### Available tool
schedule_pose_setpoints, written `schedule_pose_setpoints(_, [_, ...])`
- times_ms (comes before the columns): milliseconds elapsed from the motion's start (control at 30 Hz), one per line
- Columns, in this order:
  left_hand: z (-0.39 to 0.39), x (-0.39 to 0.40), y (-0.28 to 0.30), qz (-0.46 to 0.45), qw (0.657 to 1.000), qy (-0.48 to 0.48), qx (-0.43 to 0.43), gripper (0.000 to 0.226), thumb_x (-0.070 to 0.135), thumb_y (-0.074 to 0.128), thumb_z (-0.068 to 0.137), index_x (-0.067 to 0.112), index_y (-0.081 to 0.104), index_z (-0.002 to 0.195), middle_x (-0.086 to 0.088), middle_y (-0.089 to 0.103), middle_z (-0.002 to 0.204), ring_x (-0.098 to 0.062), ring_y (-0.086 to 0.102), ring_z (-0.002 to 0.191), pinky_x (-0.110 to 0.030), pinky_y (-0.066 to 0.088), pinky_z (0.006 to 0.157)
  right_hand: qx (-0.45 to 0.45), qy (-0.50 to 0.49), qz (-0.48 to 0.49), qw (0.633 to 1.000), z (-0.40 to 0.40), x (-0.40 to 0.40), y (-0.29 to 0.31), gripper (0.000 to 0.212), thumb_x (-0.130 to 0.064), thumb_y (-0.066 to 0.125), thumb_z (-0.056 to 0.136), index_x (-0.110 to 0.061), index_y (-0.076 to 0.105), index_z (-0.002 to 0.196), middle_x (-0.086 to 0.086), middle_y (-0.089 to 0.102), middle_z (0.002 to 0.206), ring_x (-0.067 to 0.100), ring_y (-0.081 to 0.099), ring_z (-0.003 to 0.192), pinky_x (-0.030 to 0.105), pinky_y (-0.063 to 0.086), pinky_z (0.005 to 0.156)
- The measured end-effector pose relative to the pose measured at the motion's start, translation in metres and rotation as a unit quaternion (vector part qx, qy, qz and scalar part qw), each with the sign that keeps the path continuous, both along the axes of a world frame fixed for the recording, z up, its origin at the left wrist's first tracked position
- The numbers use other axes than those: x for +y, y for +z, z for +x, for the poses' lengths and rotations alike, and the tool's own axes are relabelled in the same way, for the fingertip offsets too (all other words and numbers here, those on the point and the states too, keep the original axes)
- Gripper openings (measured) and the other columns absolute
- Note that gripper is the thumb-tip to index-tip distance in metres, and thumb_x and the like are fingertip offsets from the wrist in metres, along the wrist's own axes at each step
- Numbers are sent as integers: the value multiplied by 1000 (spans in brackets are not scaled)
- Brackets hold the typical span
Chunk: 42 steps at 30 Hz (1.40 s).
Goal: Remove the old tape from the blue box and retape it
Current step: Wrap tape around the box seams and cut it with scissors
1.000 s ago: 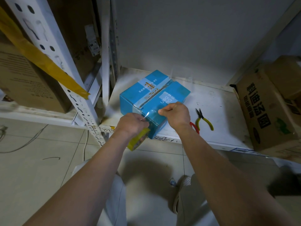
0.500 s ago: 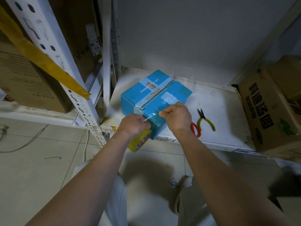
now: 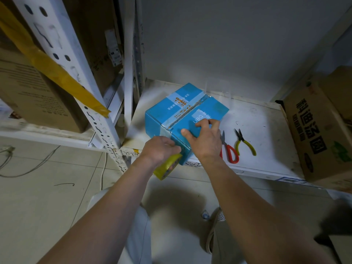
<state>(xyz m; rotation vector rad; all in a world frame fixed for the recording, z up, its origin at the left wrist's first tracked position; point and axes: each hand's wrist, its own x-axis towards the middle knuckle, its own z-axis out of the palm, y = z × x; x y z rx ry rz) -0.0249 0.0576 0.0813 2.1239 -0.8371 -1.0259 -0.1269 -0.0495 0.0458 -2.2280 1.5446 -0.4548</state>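
Since half a second ago the right hand (image 3: 204, 141) has released its pinch and now lies flat, fingers spread, pressing on the near top face of the blue box (image 3: 185, 119). Left hand (image 3: 162, 149) is curled around the yellow tape roll (image 3: 166, 167), held against the box's near corner just below the top edge. Judged step: retaping, with a fresh clear strip being smoothed down toward the centre seam. Next move calls for drawing the roll along the seam under tension, then cutting. Box sits at the near left of the white shelf (image 3: 266, 130), directly under both hands. Red scissors (image 3: 229, 151) and yellow pliers (image 3: 244, 142) lie just right of the right hand.
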Motion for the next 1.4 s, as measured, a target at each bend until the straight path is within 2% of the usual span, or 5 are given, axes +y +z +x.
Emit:
schedule_pose_setpoints(300, [8, 16, 6, -26, 981, 4, 191, 11, 9, 68, 83, 11, 60, 75, 2, 64, 51, -9, 59, 45, -16, 48, 45, -18, 15, 5, 1000, -8, 2, 2, 44, -54, 45, 90, -22, 49, 120, 3, 35, 133, 23, 44, 117, 35, 46, 86])
schedule_pose_setpoints(733, [3, 16, -5, 22, 990, 38, 131, 8, 10, 67, 82, 9, 59, 84, -2, 61, 66, 1, 55, 34, -11, 38, 32, 68, 28, 29, 997, -9, 26, -12, 98, -78, 53, 68, -26, 19, 144, -7, 0, 158, 25, 20, 140, 51, 23, 110])
schedule_pose_setpoints(933, [1, 6, -21, 66, 992, 17, 108, 35, 30, 71, 63, 7, 64, 88, -13, 73, 81, -29, 71, 74, -41, 59, 75, 23, 13, 16, 1000, -6, 24, -26, 105, -75, 62, 63, -27, 18, 145, -9, 0, 157, 22, 21, 139, 50, 24, 112])
schedule_pose_setpoints(1100, [-2, 6, -21, 59, 986, 33, 152, 11, 17, 64, 86, 10, 56, 85, -2, 60, 65, 2, 54, 32, -10, 38, 31, -1, 42, -11, 999, -7, 19, -35, 103, -68, 67, 65, -23, 20, 146, -6, 1, 159, 22, 18, 142, 48, 27, 112])
schedule_pose_setpoints(1400, [-14, 11, -26, 15, 974, 37, 222, 25, 7, 65, 86, -5, 58, 106, -10, 61, 72, -4, 59, 36, -14, 44, 35, -61, 69, 39, 995, -7, 12, -32, 108, -58, 77, 62, -27, 18, 147, -17, -2, 158, 14, 24, 140, 46, 32, 112])
